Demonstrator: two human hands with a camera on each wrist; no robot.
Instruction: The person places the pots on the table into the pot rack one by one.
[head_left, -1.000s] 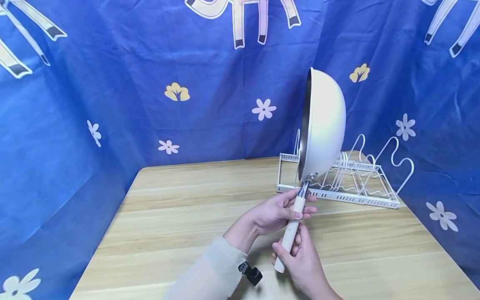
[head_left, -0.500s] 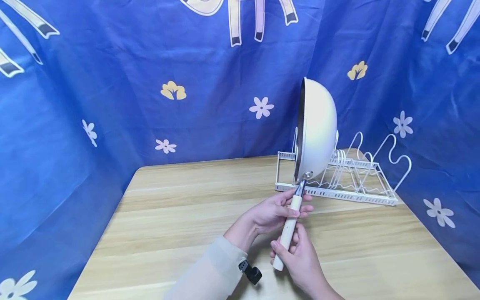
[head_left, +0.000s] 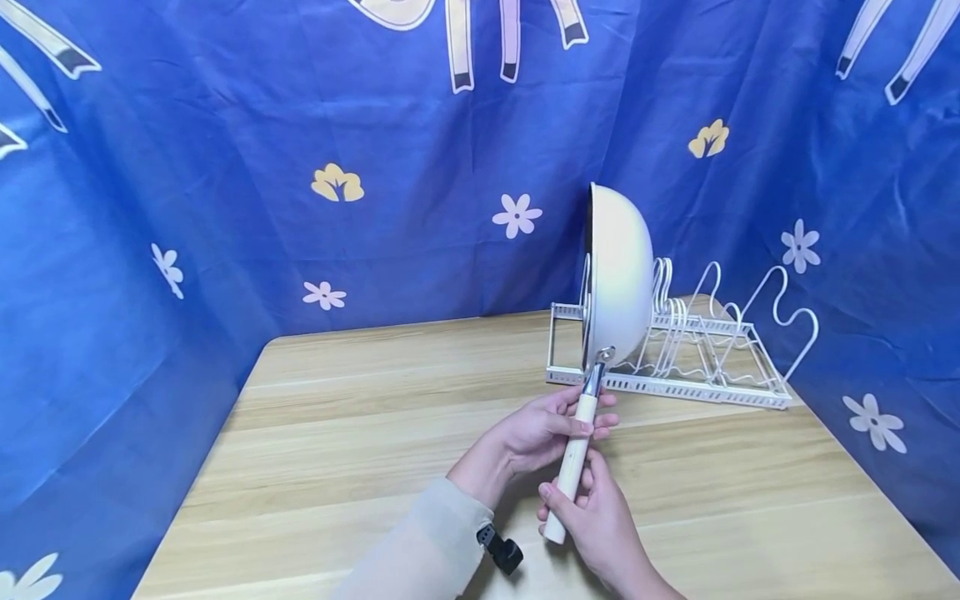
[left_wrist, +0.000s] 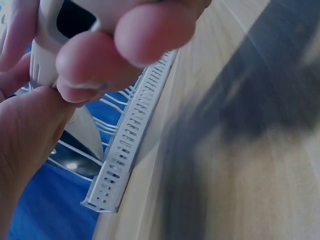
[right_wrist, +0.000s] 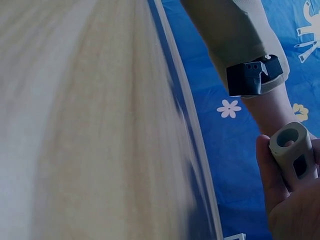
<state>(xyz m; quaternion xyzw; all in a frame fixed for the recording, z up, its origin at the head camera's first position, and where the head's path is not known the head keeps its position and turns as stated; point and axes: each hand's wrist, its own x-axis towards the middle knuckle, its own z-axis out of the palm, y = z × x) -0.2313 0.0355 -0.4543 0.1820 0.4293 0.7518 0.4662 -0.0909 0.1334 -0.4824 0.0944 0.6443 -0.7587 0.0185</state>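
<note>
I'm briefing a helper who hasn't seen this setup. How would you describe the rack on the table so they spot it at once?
Start at the wooden table in front of the blue flowered cloth and look to its far right corner. There stands the white wire rack, a low perforated frame with tall looping wire dividers. It is the only thing standing on the table; the cream pan is held on edge at its left end.

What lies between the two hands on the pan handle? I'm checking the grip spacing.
Only a short bare stretch of the cream pan handle, seen in the head view, between the left hand and the right hand.
</note>
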